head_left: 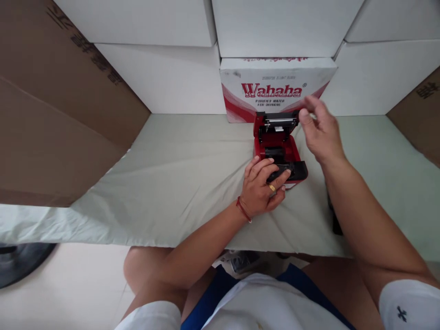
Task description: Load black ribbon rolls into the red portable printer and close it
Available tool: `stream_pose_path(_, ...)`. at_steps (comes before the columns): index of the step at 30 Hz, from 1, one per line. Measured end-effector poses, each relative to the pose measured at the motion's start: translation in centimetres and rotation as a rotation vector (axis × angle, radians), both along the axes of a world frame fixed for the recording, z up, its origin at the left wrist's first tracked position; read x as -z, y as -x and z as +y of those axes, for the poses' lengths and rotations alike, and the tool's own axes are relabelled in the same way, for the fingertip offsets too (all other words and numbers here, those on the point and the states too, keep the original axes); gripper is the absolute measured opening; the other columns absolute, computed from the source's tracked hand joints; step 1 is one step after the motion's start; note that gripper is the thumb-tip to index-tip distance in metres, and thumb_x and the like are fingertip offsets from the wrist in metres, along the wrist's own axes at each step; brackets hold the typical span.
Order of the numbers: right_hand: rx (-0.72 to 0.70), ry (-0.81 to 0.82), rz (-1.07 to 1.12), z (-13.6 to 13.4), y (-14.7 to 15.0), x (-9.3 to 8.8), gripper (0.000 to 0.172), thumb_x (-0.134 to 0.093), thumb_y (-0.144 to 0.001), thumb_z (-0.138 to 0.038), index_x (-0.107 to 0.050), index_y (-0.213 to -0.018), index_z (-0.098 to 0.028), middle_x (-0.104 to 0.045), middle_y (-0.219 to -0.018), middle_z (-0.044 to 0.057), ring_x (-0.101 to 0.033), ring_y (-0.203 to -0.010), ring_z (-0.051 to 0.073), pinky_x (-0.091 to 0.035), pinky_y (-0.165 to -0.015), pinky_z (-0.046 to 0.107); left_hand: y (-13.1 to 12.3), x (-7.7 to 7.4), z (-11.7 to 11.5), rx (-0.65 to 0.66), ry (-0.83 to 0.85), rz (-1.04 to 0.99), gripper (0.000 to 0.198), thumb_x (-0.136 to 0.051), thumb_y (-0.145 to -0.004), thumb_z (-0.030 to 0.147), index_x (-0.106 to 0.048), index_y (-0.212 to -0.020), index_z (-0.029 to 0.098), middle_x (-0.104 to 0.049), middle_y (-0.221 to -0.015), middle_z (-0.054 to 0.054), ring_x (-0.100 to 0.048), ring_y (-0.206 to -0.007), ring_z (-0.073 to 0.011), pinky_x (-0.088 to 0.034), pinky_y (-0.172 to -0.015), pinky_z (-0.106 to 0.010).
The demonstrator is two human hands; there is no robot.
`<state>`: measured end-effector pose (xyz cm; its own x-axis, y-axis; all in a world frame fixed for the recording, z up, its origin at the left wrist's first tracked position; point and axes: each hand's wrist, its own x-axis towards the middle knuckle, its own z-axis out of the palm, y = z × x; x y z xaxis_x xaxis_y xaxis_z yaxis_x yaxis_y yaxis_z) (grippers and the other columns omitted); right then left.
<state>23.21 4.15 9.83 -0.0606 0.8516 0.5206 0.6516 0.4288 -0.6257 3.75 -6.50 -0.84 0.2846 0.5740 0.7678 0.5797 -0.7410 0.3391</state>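
Note:
A small red and black label printer (294, 149) stands on the cloth-covered table with its lid (280, 120) raised, so the red inside and a black roller part show. My left hand (263, 185) lies over its black front edge, fingers across the top and thumb low against the front face. It wears a gold ring and a red wrist cord. At the lid's upper right corner is my right hand (321, 128), with thumb and fingers curled at the lid's edge. The fingertips' exact hold there is partly hidden.
Behind the printer, a white and red Wahaha water carton (278, 87) stands against stacked white boxes (154, 78). Large brown cartons (62, 114) flank the table, left and right. A black object (337, 222) lies partly hidden under my right forearm. Pale green cloth (172, 174) covers the tabletop.

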Motion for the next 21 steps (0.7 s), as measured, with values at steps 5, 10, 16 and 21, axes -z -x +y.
stream_pose_path(5, -0.092, 0.031, 0.048, -1.6, -0.2, 1.5, 0.050, -0.046, -0.114, -0.054, -0.068, -0.150, -0.027, -0.078, -0.144, 0.008, -0.073, -0.132, 0.026, -0.055, -0.118, 0.047, 0.1, -0.2, 0.0, -0.039, -0.100, 0.066, 0.043, -0.068, -0.098, 0.035, -0.073, -0.141, 0.039, -0.073, -0.126, -0.004, -0.063, -0.140, -0.0282, -0.030, -0.137, -0.058)
stream_pose_path(10, -0.122, 0.048, -0.056, -5.6, -1.7, 1.5, 0.047, -0.043, -0.115, -0.053, -0.074, -0.143, -0.031, -0.077, -0.149, 0.008, -0.070, -0.142, 0.028, -0.053, -0.123, 0.050, -0.1, -0.1, -0.3, -0.045, -0.104, 0.026, 0.047, -0.071, -0.098, 0.032, -0.070, -0.144, 0.043, -0.072, -0.124, -0.003, -0.062, -0.140, -0.0275, -0.024, -0.140, -0.058)
stream_pose_path(16, -0.202, -0.024, -0.138, -8.0, -3.1, 4.2, 0.044, -0.042, -0.117, -0.046, -0.080, -0.133, -0.030, -0.079, -0.146, 0.007, -0.060, -0.154, 0.027, -0.035, -0.135, 0.060, -0.3, -0.4, -0.8, -0.202, -0.268, 0.091, 0.040, -0.071, -0.099, 0.036, -0.072, -0.140, 0.042, -0.071, -0.123, -0.003, -0.063, -0.138, -0.0245, -0.030, -0.138, -0.052)
stream_pose_path(21, -0.179, -0.097, -0.210, -8.5, -3.0, 5.1, 0.041, -0.042, -0.117, -0.037, -0.080, -0.133, -0.030, -0.080, -0.143, 0.005, -0.070, -0.143, 0.025, -0.032, -0.137, 0.059, 0.0, -0.7, -0.7, -0.135, -0.205, 0.145, 0.038, -0.068, -0.101, 0.033, -0.072, -0.138, 0.036, -0.070, -0.133, -0.006, -0.060, -0.151, -0.0286, -0.026, -0.139, -0.059)
